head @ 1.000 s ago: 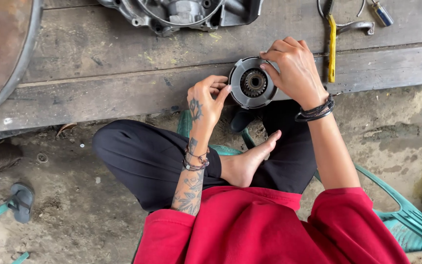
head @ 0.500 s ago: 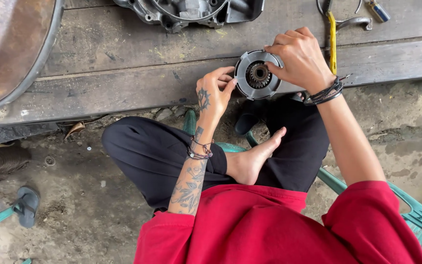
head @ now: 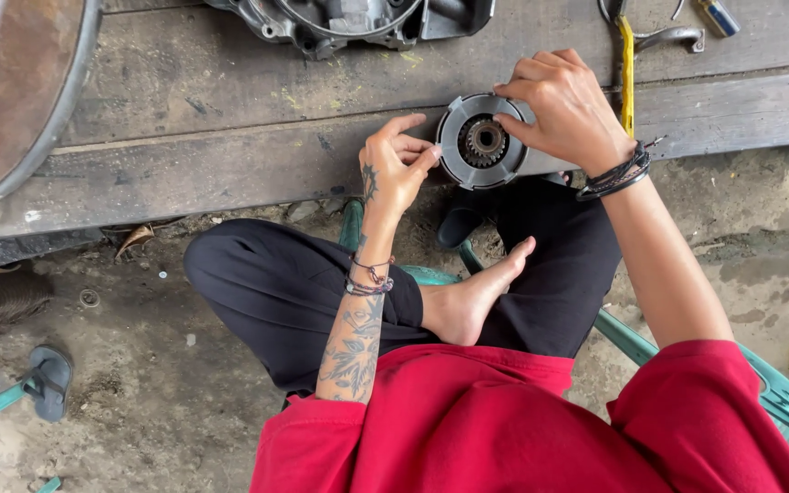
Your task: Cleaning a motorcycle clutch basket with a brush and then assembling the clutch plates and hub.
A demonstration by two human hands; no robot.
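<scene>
Two hands, right hand [head: 563,105] clasping clutch disc [head: 478,141]

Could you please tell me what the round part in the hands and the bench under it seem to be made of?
Round part: apparently bare metal, with a dull grey sheen and a toothed gear at its centre. Bench: rough, unfinished wood, weathered grey-brown, with visible grain, stains and seams between planks.

Seen from a single head-worn camera, looking steeply down over a red shirt [head: 504,429] and crossed legs, close above a wooden plank bench [head: 230,137] on bare concrete floor [head: 139,420].
</scene>
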